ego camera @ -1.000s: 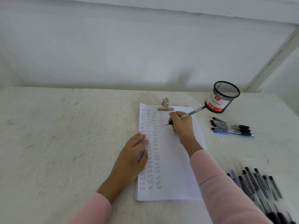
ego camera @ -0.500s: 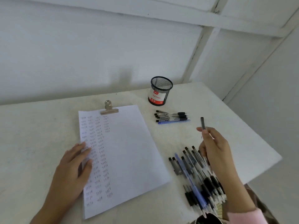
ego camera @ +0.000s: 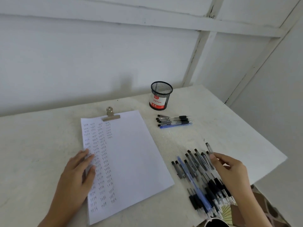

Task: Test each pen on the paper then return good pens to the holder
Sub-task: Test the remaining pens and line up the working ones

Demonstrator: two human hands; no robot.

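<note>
Pen (ego camera: 209, 149) comes down at lower right onto the big pile (ego camera: 199, 179), right hand (ego camera: 229, 171) fingers still pinching it, left hand (ego camera: 77, 176) flat on paper (ego camera: 131, 161) — apparently rejected, holder (ego camera: 161, 95) skipped.

We see a white table (ego camera: 41, 136) with a rough, speckled top set against a white wall (ego camera: 82, 63) crossed by painted battens. A metal clip (ego camera: 111, 115) lies on the table. At the lower right edge we make out patterned cloth (ego camera: 270, 208) and a dark round rim (ego camera: 215, 222).
</note>
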